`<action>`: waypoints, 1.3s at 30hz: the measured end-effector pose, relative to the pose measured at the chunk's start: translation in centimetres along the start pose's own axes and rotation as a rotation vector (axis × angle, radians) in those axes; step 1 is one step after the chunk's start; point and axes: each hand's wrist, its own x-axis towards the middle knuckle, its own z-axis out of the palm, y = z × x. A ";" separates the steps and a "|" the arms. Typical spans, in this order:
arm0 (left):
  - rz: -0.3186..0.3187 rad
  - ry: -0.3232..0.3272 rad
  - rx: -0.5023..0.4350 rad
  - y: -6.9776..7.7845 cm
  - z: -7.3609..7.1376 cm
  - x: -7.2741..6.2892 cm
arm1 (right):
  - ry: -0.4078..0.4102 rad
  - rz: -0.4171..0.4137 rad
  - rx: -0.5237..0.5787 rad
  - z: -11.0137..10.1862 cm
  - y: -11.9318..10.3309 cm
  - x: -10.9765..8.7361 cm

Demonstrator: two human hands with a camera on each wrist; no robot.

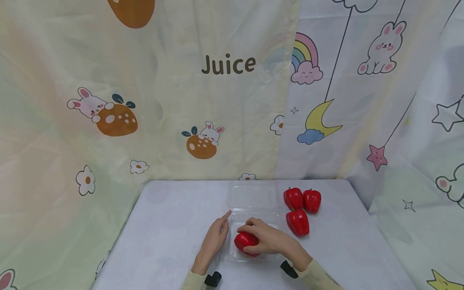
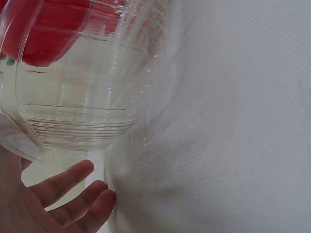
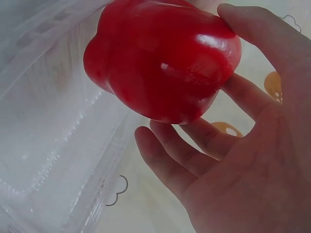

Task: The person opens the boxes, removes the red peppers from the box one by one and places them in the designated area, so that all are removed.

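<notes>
A red bell pepper (image 1: pixel 246 243) is gripped in my right hand (image 1: pixel 266 237), over the base of a clear plastic clamshell box (image 1: pixel 237 254). Thumb and fingers lie on either side of this pepper (image 3: pixel 160 58) in the right wrist view. My left hand (image 1: pixel 214 238) is at the box's left side with its fingers extended, the index fingertip near the hinge line. From the left wrist, those fingers (image 2: pixel 73 204) appear beside the clear wall (image 2: pixel 77 107), holding nothing; whether they touch it I cannot tell. Red shows through the plastic there.
Three more red bell peppers stand in a cluster right of the box: one at the back left (image 1: pixel 293 198), one at the back right (image 1: pixel 312 201), one in front (image 1: pixel 298 222). The transparent lid (image 1: pixel 253 197) lies folded back behind the base. Printed curtains (image 1: pixel 232 100) surround the white table (image 1: pixel 174 225).
</notes>
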 end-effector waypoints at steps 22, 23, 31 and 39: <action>-0.010 0.008 0.015 0.3 -0.1 0.0 | 0.035 0.038 0.023 -0.1 0.9 -0.9; -0.010 0.008 0.017 0.3 -0.1 0.0 | 0.037 0.040 0.022 -0.1 1.0 -0.9; -0.005 0.010 0.014 0.2 0.0 0.1 | 0.046 0.052 0.039 -0.3 1.3 -1.2; -0.004 0.006 0.004 0.2 0.0 0.0 | 0.058 0.053 0.059 -0.5 1.5 -1.4</action>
